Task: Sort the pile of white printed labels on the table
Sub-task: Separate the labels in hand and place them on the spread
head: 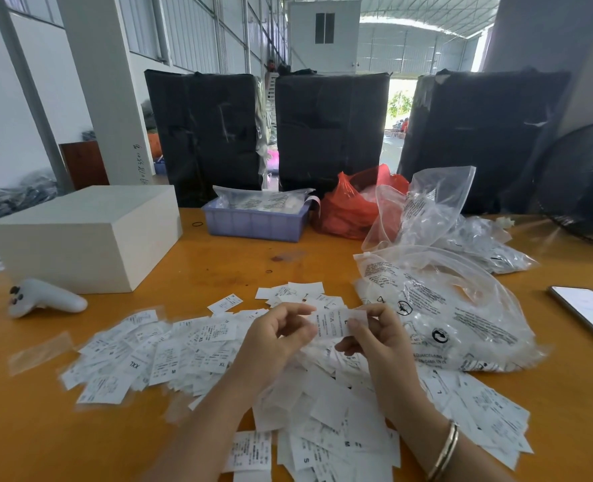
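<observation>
A wide pile of white printed labels (170,353) is spread over the orange table (27,436), with size letters such as S, M, XL and XXL showing. Above the pile's middle, my right hand (380,339) pinches a small stack of labels (336,323) marked L between thumb and fingers. My left hand (277,337) is just left of that stack with its fingers curled, fingertips at the stack's left edge. Whether it grips the stack I cannot tell. More labels (479,408) lie at the front and right.
A white box (83,234) and a white controller (44,299) lie at the left. A purple tray (256,222), a red bag (354,203) and clear plastic bags (454,307) stand behind and right. A phone (588,314) rests at the right edge.
</observation>
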A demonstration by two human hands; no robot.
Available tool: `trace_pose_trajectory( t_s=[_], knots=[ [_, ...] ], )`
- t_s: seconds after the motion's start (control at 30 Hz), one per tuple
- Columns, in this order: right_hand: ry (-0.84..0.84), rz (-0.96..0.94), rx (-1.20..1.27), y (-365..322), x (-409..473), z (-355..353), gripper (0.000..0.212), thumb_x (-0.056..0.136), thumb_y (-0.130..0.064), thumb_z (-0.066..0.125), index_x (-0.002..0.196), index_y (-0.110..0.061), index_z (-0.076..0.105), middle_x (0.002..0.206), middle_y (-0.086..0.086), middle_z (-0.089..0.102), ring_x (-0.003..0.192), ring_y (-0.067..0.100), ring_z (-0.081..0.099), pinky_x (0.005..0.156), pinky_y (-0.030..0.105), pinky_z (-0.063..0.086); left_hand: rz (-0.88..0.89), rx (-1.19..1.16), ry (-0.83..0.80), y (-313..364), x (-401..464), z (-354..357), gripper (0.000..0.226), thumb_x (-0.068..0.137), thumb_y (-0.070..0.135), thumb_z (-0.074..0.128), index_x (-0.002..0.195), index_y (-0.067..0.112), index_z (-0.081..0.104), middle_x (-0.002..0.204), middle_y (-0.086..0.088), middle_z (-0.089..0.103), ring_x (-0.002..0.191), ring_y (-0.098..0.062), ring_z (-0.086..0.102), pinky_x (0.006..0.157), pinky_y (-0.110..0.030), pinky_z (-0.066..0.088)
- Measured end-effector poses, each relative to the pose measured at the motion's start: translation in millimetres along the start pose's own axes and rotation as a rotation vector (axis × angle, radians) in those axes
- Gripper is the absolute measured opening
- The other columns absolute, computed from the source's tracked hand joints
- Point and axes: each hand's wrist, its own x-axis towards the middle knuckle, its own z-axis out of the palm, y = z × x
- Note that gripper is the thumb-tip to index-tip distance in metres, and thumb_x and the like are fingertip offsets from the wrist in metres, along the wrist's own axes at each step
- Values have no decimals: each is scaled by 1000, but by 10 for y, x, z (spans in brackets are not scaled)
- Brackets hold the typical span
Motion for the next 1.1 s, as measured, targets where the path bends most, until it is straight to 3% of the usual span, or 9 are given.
trace_pose_trajectory(
  t_s=[0.1, 0.27, 0.43, 0.63, 0.77, 0.83, 0.93, 1.03, 1.1],
  knots=[
    [-25, -30, -56, 16, 4, -5, 9, 91, 0, 56, 85, -6, 56, 68, 9, 66, 57, 21, 64, 55, 25, 52, 13, 20, -30, 3, 4, -7, 21, 86, 11, 69, 100, 27, 66, 68, 17, 63, 72, 1, 61, 71, -15, 51],
    [-44, -39, -95, 33, 21, -44, 8, 91, 0, 54, 84, -4, 56, 69, 15, 63, 57, 19, 62, 56, 24, 53, 30, -69, 32, 16, 5, -20, 22, 84, 6, 69, 99, 23, 68, 77, 6, 68, 75, -7, 67, 70, -15, 52],
    [-153, -43, -281, 71, 32, -27, 9, 89, -2, 60, 84, -10, 58, 65, -1, 63, 60, 17, 64, 61, 31, 53, 39, 81, -57, -13, -11, -11, 23, 82, 15, 73, 99, 29, 67, 77, 13, 68, 79, -4, 66, 71, -15, 52],
    [-20, -129, -450, 96, 20, 9, 20, 89, -14, 62, 97, -32, 63, 70, -11, 69, 62, 3, 65, 57, 13, 48, 64, 76, 77, -39, 1, 29, 24, 82, 13, 74, 94, 33, 68, 81, 11, 64, 74, -2, 63, 65, -13, 51],
    [-117, -204, -616, 107, -36, 48, 24, 90, -17, 62, 102, -38, 67, 77, -26, 69, 73, -3, 66, 60, 12, 48, 90, 120, 126, -68, 0, 32, 22, 83, 18, 73, 95, 36, 67, 91, 11, 66, 83, 3, 61, 69, -9, 49],
    [-175, -241, -704, 111, -55, 85, 25, 90, -21, 61, 112, -32, 68, 89, -19, 72, 82, -2, 65, 71, 18, 51, 85, 113, 140, -67, 8, 20, 21, 85, 18, 71, 96, 35, 67, 92, 11, 68, 86, 5, 61, 69, -8, 48],
    [-255, -304, -866, 103, -49, 112, 34, 91, -28, 60, 125, -28, 60, 117, -14, 64, 104, -4, 54, 93, 20, 42, 62, 148, 203, -48, 41, -53, 20, 87, 16, 68, 96, 33, 66, 88, 12, 67, 82, 3, 62, 66, -7, 48],
    [-133, -355, -883, -49, 49, 87, 33, 93, -28, 54, 125, -32, 55, 117, -24, 51, 112, -3, 46, 98, 21, 36, 42, 214, 382, -33, 79, -181, 14, 89, 21, 64, 95, 33, 63, 87, 13, 66, 74, -1, 62, 55, -9, 47],
    [65, -382, -779, -198, 195, 4, 28, 92, -21, 53, 118, -24, 61, 111, -17, 59, 105, 4, 54, 91, 25, 44, 29, 276, 503, -37, 105, -280, 12, 91, 22, 62, 99, 31, 62, 86, 13, 63, 60, -6, 55, 43, -9, 42]
  ],
)
